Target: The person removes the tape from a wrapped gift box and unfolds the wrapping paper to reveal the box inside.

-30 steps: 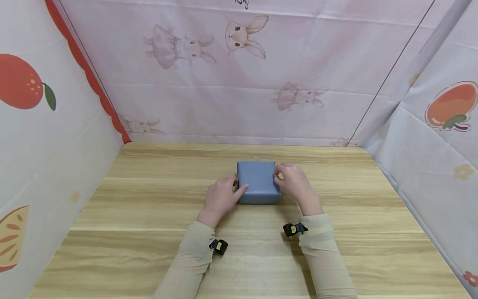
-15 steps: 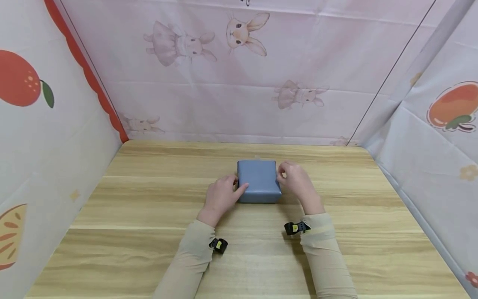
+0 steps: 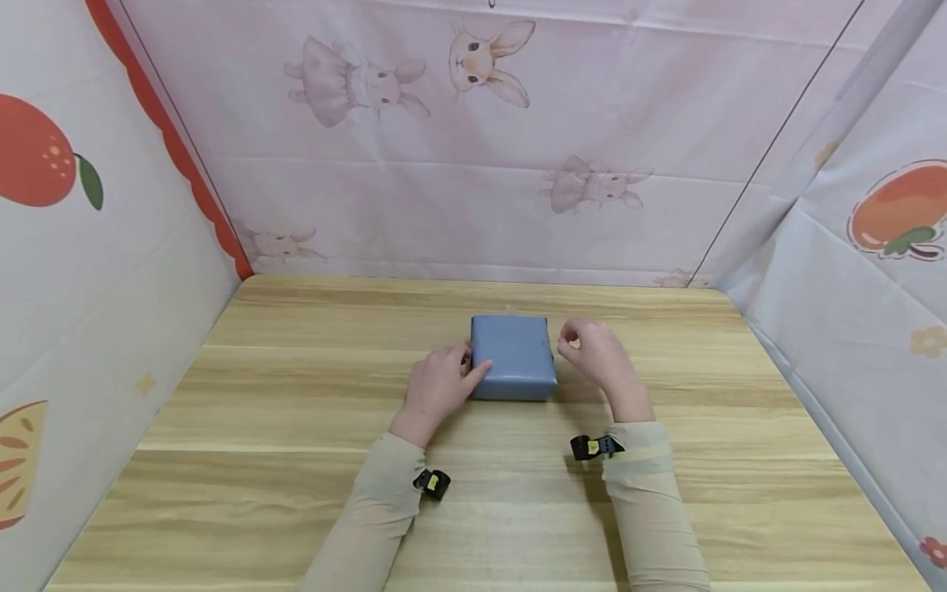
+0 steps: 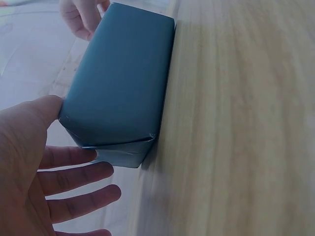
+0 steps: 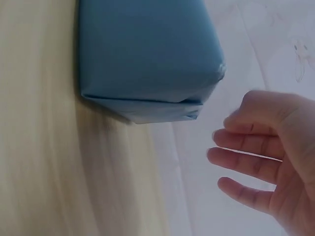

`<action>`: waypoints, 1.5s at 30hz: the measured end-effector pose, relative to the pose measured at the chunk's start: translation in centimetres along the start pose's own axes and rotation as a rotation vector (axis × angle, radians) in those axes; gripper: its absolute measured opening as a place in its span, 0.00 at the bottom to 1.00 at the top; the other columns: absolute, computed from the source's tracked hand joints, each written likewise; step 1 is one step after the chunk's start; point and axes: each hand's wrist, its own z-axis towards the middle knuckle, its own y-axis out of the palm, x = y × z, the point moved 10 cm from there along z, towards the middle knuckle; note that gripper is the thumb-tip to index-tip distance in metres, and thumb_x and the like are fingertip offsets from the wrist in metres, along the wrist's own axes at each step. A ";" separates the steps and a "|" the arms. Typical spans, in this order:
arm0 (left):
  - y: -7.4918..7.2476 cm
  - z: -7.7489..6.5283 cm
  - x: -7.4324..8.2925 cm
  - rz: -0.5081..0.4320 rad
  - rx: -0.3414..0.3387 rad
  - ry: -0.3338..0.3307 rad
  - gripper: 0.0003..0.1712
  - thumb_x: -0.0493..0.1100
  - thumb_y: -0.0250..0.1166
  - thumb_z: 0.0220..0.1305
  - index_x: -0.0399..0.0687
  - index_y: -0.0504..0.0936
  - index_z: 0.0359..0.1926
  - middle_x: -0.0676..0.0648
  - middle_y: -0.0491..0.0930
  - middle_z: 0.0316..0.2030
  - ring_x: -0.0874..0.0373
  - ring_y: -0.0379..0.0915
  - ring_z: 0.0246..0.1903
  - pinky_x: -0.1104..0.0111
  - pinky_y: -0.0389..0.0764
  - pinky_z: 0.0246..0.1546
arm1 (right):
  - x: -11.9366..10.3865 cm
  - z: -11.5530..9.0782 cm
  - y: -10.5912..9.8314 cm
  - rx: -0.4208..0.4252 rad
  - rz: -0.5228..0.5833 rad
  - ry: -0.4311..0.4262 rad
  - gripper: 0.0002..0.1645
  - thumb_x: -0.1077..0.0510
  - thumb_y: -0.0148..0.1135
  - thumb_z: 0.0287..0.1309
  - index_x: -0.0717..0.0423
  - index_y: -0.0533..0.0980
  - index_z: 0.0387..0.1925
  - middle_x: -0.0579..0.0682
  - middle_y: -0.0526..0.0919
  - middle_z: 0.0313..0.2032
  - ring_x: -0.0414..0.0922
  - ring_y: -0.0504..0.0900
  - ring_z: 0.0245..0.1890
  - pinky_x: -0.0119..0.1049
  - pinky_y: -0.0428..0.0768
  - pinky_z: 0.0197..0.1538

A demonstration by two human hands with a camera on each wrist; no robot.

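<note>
A box wrapped in plain blue paper point(image 3: 510, 349) sits on the wooden table in the head view. My left hand point(image 3: 436, 386) holds its left end, with the thumb on the top edge. In the left wrist view the index finger touches the folded end flap point(image 4: 118, 153), and the other fingers stretch out below. To the right of the box, my right hand point(image 3: 598, 353) hovers a little apart from it, fingers loosely bent. Nothing shows between those fingers in the right wrist view, where the right end's folded paper flap point(image 5: 157, 111) is visible.
The wooden table point(image 3: 296, 460) ends at a pink rabbit-print cloth point(image 3: 459, 214) behind the box. White fruit-print cloths stand at the left and right sides. A small clear piece point(image 3: 510, 310), perhaps tape, shows at the box's far edge.
My right hand has drawn away from the box's right side, moving slightly right. My left hand and the box have stayed in place.
</note>
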 end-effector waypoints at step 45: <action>0.1 -0.2 0.0 0.001 -0.027 -0.027 0.28 0.66 0.56 0.66 0.46 0.81 0.42 0.50 0.81 0.29 0.57 0.75 0.26 0.64 0.77 0.26 | 0.7 0.1 0.9 -0.033 -0.016 0.064 0.05 0.58 0.57 0.65 0.55 0.77 0.36 0.52 0.82 0.33 0.47 0.77 0.32 0.43 0.77 0.38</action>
